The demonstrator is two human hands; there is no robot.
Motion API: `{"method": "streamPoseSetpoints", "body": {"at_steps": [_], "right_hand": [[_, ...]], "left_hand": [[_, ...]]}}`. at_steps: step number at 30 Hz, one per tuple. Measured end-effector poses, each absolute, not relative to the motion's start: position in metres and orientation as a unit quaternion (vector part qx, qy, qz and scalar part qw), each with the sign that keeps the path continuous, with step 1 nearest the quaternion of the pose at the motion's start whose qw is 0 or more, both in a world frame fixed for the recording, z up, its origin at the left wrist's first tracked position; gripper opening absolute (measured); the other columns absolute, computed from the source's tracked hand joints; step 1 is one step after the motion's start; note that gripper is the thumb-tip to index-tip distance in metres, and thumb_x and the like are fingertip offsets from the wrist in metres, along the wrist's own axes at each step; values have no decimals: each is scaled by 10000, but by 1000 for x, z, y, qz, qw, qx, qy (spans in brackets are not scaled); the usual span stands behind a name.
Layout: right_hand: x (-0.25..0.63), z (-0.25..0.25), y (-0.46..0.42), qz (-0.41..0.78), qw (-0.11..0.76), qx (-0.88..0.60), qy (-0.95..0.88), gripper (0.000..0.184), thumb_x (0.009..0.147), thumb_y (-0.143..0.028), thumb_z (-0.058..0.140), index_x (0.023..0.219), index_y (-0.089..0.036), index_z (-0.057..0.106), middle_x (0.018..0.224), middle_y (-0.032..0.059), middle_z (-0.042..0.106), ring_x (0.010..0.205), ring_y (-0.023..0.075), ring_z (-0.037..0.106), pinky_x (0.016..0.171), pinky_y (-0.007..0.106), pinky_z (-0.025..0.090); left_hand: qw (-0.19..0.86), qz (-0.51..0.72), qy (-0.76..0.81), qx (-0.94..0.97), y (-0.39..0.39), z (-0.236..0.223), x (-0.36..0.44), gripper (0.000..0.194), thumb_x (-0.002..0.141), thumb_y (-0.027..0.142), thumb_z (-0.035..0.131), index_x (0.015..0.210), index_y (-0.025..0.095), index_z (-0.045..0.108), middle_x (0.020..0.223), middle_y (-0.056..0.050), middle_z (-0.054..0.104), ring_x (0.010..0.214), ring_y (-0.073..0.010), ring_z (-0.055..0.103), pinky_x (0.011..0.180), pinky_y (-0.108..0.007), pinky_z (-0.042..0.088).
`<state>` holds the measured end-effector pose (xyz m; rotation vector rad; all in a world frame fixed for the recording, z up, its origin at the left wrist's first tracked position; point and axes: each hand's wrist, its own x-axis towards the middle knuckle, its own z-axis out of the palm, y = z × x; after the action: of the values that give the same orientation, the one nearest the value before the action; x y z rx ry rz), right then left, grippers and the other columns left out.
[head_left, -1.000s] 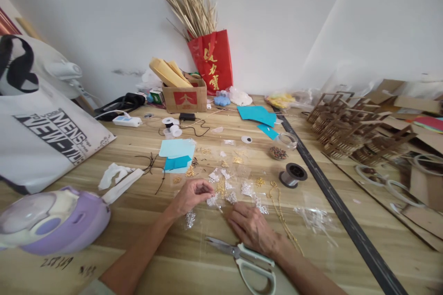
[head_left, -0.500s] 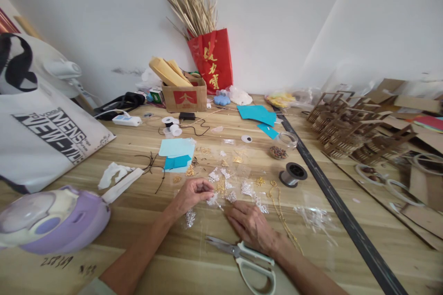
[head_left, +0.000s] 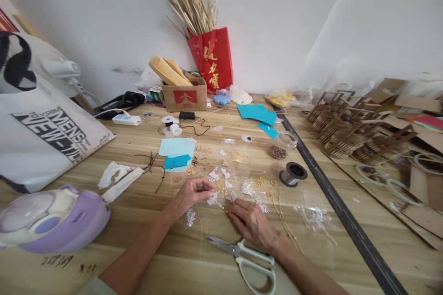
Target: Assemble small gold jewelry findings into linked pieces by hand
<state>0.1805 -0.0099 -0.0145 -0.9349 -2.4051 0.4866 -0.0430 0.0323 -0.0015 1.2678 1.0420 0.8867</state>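
My left hand [head_left: 194, 194] is curled, thumb and forefinger pinched together at the edge of a small clear bag of silvery bits [head_left: 213, 200]. Whatever lies between those fingertips is too small to make out. To its right, my right hand [head_left: 252, 222] rests palm down on the table, fingers stretched forward. Its fingertips are close to a little pile of silvery findings [head_left: 231, 196]. Another clear bag of silvery pieces [head_left: 189, 217] lies just below my left hand. White-handled scissors [head_left: 255, 267] lie below my right hand, blades pointing left.
A gold chain [head_left: 281, 212] and a spool of wire [head_left: 293, 174] lie to the right. Blue cards [head_left: 177, 147] lie behind my left hand. At the left stands a purple and white appliance [head_left: 65, 223]; brown woven baskets [head_left: 356, 126] stand at the right.
My right hand has shifted very slightly, its fingertips a touch further from the left hand. My left hand stays in place, still pinched.
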Motion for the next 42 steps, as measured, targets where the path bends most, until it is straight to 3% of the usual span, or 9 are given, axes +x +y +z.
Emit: {"method": "streamPoseSetpoints", "body": {"at_steps": [19, 28, 42], "right_hand": [[184, -14, -6, 347, 362, -414, -760, 204, 895, -274, 476, 752, -173, 580, 668, 5, 547, 619, 138, 497, 569, 239, 367], [183, -12, -7, 438, 373, -404, -711, 291, 883, -402, 490, 757, -159, 588, 659, 8, 526, 594, 126, 458, 523, 227, 346], [181, -10, -9, 539, 355, -385, -659, 308, 852, -448, 536, 749, -160, 571, 571, -33, 420, 491, 93, 342, 457, 220, 243]], "left_hand": [[547, 358, 460, 601, 35, -11, -47, 161, 676, 244, 704, 780, 132, 654, 730, -18, 650, 670, -141, 584, 626, -242, 444], [523, 351, 455, 630, 32, -6, -44, 116, 714, 202, 660, 795, 120, 652, 709, -14, 628, 653, -125, 569, 611, -225, 442], [498, 332, 466, 651, 28, -4, -40, 103, 724, 197, 638, 789, 119, 656, 720, -26, 636, 678, -138, 582, 644, -246, 467]]}}
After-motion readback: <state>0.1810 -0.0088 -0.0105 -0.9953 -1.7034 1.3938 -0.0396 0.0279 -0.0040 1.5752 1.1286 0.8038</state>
